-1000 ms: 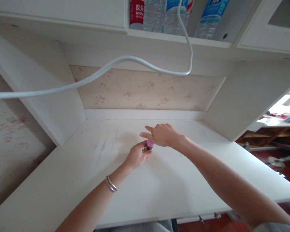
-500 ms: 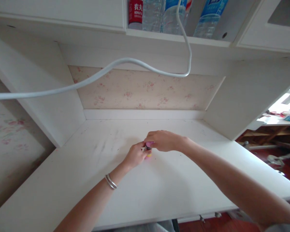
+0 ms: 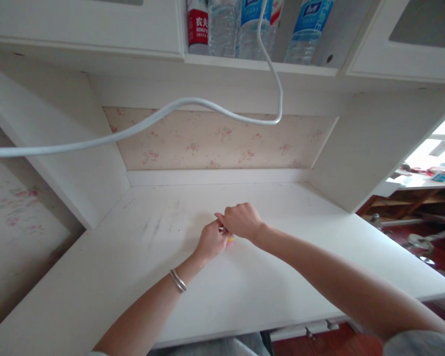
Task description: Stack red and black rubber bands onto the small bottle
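Observation:
My left hand (image 3: pixel 213 239) is closed around a small yellow-and-pink container (image 3: pixel 230 240) low over the white desk. Only a yellow band and a bit of pink show below the fingers; its kind cannot be made out. From above, my right hand (image 3: pixel 244 220) is curled over the container's top, its fingers closed and pressed against the left hand. That top is hidden under the right hand. Two silver bangles (image 3: pixel 178 280) circle my left wrist.
A white desk (image 3: pixel 163 306) spans the view between side panels. Overhead, an open cubby holds several plastic bottles (image 3: pixel 222 29). A white cable (image 3: pixel 193 101) hangs across the view in front of the cabinet. A floral-papered wall (image 3: pixel 211 143) stands behind.
My right hand has turned and curled further over the container, covering its pinkish-purple top, which showed before. My left hand keeps its hold. The view has shifted slightly.

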`<state>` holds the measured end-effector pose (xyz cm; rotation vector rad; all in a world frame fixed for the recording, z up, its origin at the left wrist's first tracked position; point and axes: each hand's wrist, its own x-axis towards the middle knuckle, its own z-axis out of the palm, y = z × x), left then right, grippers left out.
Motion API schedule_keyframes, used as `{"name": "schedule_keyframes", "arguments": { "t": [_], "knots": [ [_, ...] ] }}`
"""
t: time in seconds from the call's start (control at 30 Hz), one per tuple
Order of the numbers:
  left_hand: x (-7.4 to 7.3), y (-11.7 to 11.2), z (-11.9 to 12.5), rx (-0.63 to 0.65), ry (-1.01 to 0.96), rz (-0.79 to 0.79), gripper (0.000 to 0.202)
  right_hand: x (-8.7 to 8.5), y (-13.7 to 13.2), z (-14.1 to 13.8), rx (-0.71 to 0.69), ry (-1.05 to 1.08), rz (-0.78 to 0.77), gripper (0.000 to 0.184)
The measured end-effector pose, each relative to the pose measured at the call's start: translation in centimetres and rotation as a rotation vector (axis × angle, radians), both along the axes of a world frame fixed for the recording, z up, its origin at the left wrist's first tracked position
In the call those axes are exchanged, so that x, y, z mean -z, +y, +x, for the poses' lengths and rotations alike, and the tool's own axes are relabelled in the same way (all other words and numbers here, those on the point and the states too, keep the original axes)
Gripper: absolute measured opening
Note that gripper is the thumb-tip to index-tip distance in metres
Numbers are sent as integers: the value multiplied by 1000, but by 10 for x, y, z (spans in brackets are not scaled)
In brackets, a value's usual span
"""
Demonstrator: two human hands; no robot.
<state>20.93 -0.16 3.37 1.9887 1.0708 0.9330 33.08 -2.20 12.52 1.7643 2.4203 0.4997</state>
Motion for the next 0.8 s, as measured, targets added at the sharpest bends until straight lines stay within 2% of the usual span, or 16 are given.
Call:
{"name": "schedule_keyframes", "arguments": {
  "t": [0.07,0.13,0.23,0.3,0.37,0.4,0.5,0.6,0.7,0.8],
  "knots": [
    [-2,0,1,-54,32,42,14,4,-4,-1,118,78,19,64],
    [-4,0,3,-72,24,63,15,7,-7,3,163,168,-7,65],
    [-1,2,5,42,-52,47,18,7,-6,18,187,305,-85,59],
    [8,1,1,71,-90,30,40,2,1,36,253,373,-74,54],
    [20,-2,-7,37,-86,-9,68,-5,12,61,368,413,-28,52],
    [26,-4,-12,40,-63,-50,70,-8,18,75,435,417,-14,52],
    [39,-14,-29,53,24,-163,59,-15,40,117,605,387,-25,51],
    [38,-22,-40,96,54,-181,49,-12,58,144,702,373,-60,49],
    [31,-25,-44,128,63,-189,43,-6,69,154,735,360,-90,48],
    [31,-25,-45,143,58,-160,38,-2,73,157,754,345,-121,51]
  ]
}}
